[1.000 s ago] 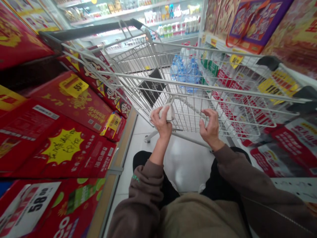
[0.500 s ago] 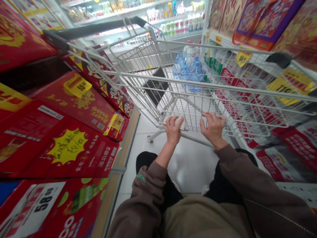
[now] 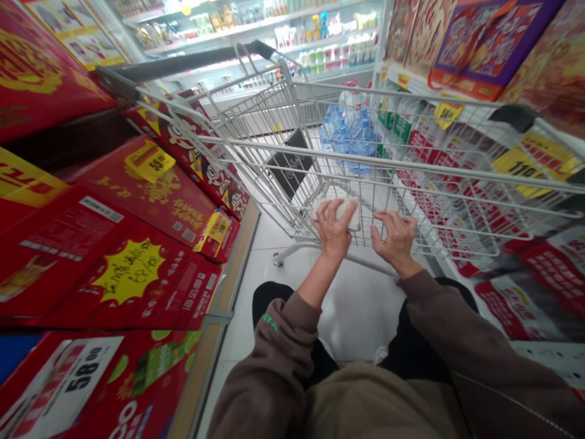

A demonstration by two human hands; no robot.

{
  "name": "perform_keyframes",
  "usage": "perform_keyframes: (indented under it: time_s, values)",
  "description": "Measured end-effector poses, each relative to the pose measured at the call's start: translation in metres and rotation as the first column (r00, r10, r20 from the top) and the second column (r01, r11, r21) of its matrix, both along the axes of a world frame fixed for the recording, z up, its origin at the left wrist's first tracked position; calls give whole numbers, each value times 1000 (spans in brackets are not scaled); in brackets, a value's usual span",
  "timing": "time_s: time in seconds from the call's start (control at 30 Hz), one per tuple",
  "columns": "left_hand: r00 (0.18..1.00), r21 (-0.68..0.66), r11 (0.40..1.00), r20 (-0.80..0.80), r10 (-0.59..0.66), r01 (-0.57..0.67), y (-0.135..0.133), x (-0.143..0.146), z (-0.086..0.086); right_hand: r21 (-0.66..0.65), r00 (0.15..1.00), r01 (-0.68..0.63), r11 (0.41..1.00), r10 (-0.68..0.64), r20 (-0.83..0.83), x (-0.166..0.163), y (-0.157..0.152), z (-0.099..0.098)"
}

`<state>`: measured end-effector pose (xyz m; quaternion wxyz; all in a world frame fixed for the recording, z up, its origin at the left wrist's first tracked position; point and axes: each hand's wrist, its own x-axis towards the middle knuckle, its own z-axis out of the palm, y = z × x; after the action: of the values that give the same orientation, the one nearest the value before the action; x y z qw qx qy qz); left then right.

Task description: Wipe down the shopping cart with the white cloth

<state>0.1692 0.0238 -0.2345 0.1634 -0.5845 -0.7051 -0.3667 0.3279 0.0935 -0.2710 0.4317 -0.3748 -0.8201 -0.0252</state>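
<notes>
White cloth sits bunched under my left hand, pressed flat against the wire mesh at the near end of the shopping cart; my fingers are spread over it and curled on its top edge, so I am gripping the cloth against the wires. My right hand is just beside it, to the right, fingertips hooked on the same mesh wall with nothing else held in it; whether the fingers close fully round a wire I cannot tell. Both brown sleeves reach forward from low down, with my dark trousers and the pale floor below. A dark placard shows through the far mesh of the cart, and blue water bottles stand beyond it. Red gift boxes with yellow price tags are stacked along my left, touching one another, and more red packs line the right side, near the cart.
</notes>
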Motion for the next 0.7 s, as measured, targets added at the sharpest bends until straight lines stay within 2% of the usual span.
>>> perform_keyframes:
  time_s: [0.13,0.2,0.27,0.33,0.4,0.43,0.5,0.57,0.7]
  values:
    - [999,-187,982,-20,-31,27,-18,-5,-40,-2,1000,-30,1000,30,4,3,0,2]
    - [999,-213,977,-28,-29,22,-25,-15,-50,22,999,-32,999,31,5,3,0,3]
    - [999,-115,993,-47,-10,5,-28,-28,-48,45,1000,-26,999,26,4,3,-1,2]
    - [997,89,996,-66,26,-20,-23,-43,-36,53,1000,-13,998,13,2,2,-2,1]
    - [995,283,958,-76,61,-37,-14,-58,-19,58,1000,-4,998,4,-5,1,-3,0]
    - [994,338,940,-78,72,-42,-9,-65,-11,57,1000,-1,998,2,-7,0,-4,0]
    - [993,347,937,-89,71,-36,-1,-77,-2,49,1000,-1,999,1,-6,0,-4,-1]
    - [994,264,964,-107,36,-6,1,-83,-2,39,1000,-3,999,3,0,0,-3,0]
    - [992,102,993,-113,-52,64,-11,-84,-28,39,1000,-12,999,12,5,1,-3,-2]
